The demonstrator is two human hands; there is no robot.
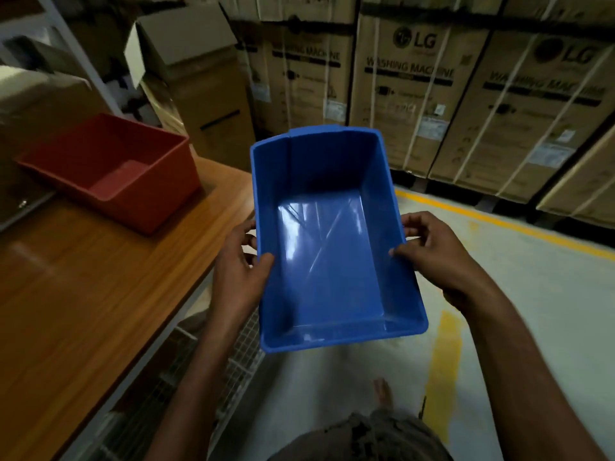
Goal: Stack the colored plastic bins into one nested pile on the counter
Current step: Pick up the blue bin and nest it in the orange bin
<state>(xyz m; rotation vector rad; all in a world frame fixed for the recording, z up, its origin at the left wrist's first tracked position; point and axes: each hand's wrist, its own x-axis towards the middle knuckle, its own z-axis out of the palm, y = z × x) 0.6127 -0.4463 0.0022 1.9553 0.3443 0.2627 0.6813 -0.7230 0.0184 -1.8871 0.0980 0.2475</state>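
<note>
Gripping the blue bin (332, 247) by its two long sides, the person holds it in the air off the counter's (83, 294) right edge, over the floor (532, 294). The left hand (239, 271) clasps the left wall near its middle, with the thumb hooked over the rim onto the inner face and the fingers curled against the outside. The right hand (436, 257) holds the opposite wall the same way, thumb inside and fingers wrapped round the rim. The bin's mouth faces up toward the camera, and its glossy bottom shows streaks of reflected light.

A red bin (109, 171) stands mouth up at the far end of the wooden counter, its right corner close to the far edge. The two bins do not touch; the blue one hangs beside and nearer than the red.

Under the counter's right edge a white wire rack (239, 354) shows. A bare foot (382, 392) rests on the floor below the blue bin. Yellow lines (499, 221) are painted on the floor. Beyond them stands a row of strapped cartons (409, 88) printed "LG WASHING MACHINE", and an open plain carton (186, 61) leans behind the counter's far edge.
</note>
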